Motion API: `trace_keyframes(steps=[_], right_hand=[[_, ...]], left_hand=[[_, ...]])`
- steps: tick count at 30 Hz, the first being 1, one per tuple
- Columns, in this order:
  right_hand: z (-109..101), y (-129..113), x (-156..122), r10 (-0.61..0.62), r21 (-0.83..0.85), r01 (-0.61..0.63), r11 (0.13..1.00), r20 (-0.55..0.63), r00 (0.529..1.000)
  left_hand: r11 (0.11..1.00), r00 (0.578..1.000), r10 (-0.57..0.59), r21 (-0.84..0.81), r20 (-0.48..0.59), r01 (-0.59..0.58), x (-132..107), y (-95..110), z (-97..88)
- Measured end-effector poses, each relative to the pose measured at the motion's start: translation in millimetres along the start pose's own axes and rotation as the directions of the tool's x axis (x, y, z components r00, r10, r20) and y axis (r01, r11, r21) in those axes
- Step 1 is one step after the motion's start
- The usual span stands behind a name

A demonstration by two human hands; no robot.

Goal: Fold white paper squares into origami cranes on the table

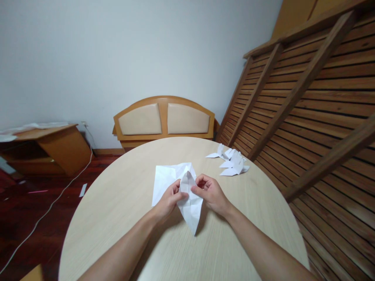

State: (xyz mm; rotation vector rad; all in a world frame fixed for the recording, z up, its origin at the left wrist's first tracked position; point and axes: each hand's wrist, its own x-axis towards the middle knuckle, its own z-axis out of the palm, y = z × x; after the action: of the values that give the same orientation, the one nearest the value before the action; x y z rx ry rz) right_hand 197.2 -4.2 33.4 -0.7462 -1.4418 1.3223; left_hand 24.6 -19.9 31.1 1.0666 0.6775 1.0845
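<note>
Currently holding a folded white paper piece in both hands, above the middle of a round, pale bench. Pinching its left side with the left hand, with the thumb on the front face and the fingers closed narrowly at the edge. Pinching its right side with the right hand, likewise with the thumb in front and the other fingers curled close. Tapered at both ends, creased down the middle, with a sharp point toward the near side; hard to tell whether touching the bench there. Just behind, to the left, partly covered, a white sheet on the bench. Farther right, near the rim, a cluster of folded paper figures. Beyond the bench, a headboard with two cream panels.
</note>
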Motion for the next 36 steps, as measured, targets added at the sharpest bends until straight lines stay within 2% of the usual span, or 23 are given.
trace_keyframes(steps=[7,15,26,30,36], right_hand=[[-2,1,0,0.011,0.044,-0.011,0.999,-0.011,1.0],[-6,-2,0,0.003,0.043,-0.001,0.999,-0.04,0.999],[-6,2,4,-0.096,-0.085,0.082,0.993,-0.177,0.98],[-2,1,3,-0.119,-0.127,0.098,0.987,-0.174,0.978],[3,0,0,-0.123,-0.138,0.102,0.985,-0.149,0.981]], left_hand=[[0.997,1.0,0.009,-0.082,0.02,-0.008,1,-2,-2.9],[0.995,1.0,0.014,-0.099,0.021,-0.012,-1,1,-0.4],[0.994,0.997,0.078,0.083,-0.003,-0.077,2,-3,-6.3],[0.986,0.997,0.071,0.147,0.021,-0.074,3,-3,-1.1],[0.981,0.993,0.08,0.184,-0.081,-0.064,4,0,4.0]])
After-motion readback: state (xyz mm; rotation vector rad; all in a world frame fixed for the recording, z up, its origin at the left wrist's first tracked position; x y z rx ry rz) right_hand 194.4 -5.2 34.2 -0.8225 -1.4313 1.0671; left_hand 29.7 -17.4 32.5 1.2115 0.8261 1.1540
